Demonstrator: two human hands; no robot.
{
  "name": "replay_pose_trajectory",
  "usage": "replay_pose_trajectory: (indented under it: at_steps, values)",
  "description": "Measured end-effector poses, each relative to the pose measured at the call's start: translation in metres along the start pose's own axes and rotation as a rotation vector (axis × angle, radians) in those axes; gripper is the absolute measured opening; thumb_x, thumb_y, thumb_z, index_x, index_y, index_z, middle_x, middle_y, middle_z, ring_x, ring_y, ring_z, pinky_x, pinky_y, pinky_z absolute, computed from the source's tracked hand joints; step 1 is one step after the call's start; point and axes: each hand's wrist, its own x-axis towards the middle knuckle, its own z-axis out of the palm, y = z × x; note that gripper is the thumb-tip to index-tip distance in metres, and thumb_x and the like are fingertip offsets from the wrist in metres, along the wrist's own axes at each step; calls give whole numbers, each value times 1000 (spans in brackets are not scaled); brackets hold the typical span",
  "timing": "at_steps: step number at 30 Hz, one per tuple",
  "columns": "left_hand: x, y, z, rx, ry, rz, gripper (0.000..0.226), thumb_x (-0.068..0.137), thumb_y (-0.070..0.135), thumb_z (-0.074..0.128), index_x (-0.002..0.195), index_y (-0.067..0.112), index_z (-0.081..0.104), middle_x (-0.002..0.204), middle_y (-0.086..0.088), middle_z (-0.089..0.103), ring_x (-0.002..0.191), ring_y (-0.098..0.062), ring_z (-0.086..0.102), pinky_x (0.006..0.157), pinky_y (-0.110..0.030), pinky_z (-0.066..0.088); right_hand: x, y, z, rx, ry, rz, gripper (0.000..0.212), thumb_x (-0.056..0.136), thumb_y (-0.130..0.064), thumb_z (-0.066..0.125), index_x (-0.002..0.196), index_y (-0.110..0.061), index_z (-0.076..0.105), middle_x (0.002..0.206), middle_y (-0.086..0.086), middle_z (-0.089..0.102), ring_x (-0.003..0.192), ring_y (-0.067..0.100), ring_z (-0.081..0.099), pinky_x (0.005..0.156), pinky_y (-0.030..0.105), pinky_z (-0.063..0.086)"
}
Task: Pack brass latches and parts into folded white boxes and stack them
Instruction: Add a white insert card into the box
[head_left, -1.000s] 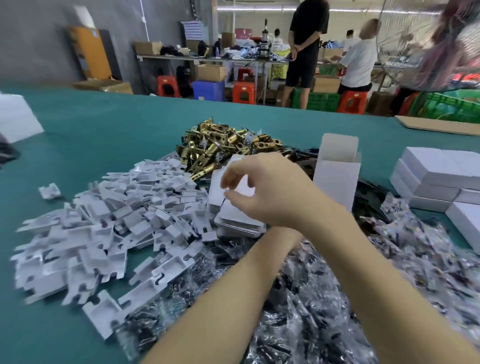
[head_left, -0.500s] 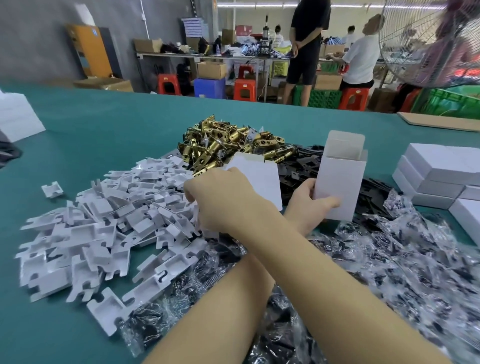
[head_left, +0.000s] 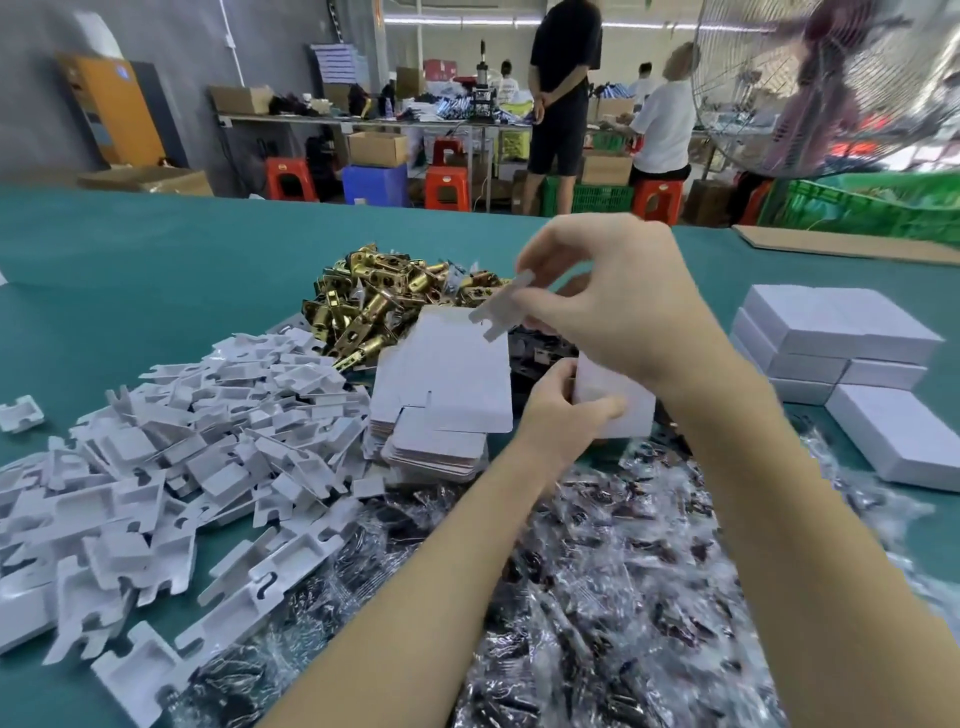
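Right hand (head_left: 613, 301) fingers pinch insert (head_left: 500, 306) above box (head_left: 615, 402); left hand (head_left: 561, 410) grips box.

The scene is bright and evenly lit. Strip lights (head_left: 467, 21) glow along the far ceiling, and shadows on the green table (head_left: 156, 270) are soft and faint. The clear plastic bags (head_left: 623, 597) near the camera throw many small white glints. The wide lens bends the table's far edge and stretches the near corners. The right hand (head_left: 613, 291) and the card insert (head_left: 501, 306) it pinches are smeared by motion; the fan (head_left: 831, 88) at far right is blurred too.
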Motion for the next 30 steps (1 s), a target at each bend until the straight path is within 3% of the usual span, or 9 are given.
replay_pose_trajectory:
  at_steps: [3,9,15,20,24,27,30]
  values:
    - [2,-5,0,-13,-11,-25,31,90,7,72,117,17,58,110,-1,68,102,-18,65,87,-32,57,-8,37,-42,-88,135,118,6,84,-11,76,87,-16,76,82,-3,75,74,9,72,79,36,62]
    - [0,-4,0,21,-57,0,34,89,16,76,119,23,63,114,2,72,103,-13,68,83,-24,55,-21,70,-68,-162,197,263,11,82,-12,80,80,-23,79,76,-11,73,72,6,68,87,44,59]
    - [-2,-3,-1,24,-64,16,35,89,11,75,119,22,61,114,-1,71,103,-14,67,85,-27,56,-12,65,-48,-186,82,251,12,81,-15,79,81,-27,82,74,-8,73,71,6,68,77,30,59]
    - [-3,-3,-2,14,-71,42,33,87,10,75,113,25,62,112,-2,71,103,-16,67,86,-29,56,-9,59,-49,-142,51,212,14,81,-11,79,83,-24,83,67,-21,66,66,-3,66,71,19,57]
    - [-4,-1,0,23,-80,59,42,73,23,76,113,25,63,112,-3,72,104,-20,68,89,-33,58,-12,61,-47,-161,-70,250,18,86,-7,75,87,-22,84,72,-8,73,53,7,64,65,19,57]
    - [-5,-1,0,58,-84,70,44,70,27,73,113,24,63,113,-6,71,108,-26,66,89,-35,56,-11,66,-45,-241,-107,282,25,88,-2,68,95,-20,84,67,-9,65,56,-1,56,70,20,53]
    - [-6,-1,1,65,-83,74,45,70,27,73,114,24,63,112,-5,71,108,-25,66,90,-35,57,-13,67,-48,-214,-156,294,32,89,0,62,94,-24,83,66,-17,66,55,6,65,55,7,49]
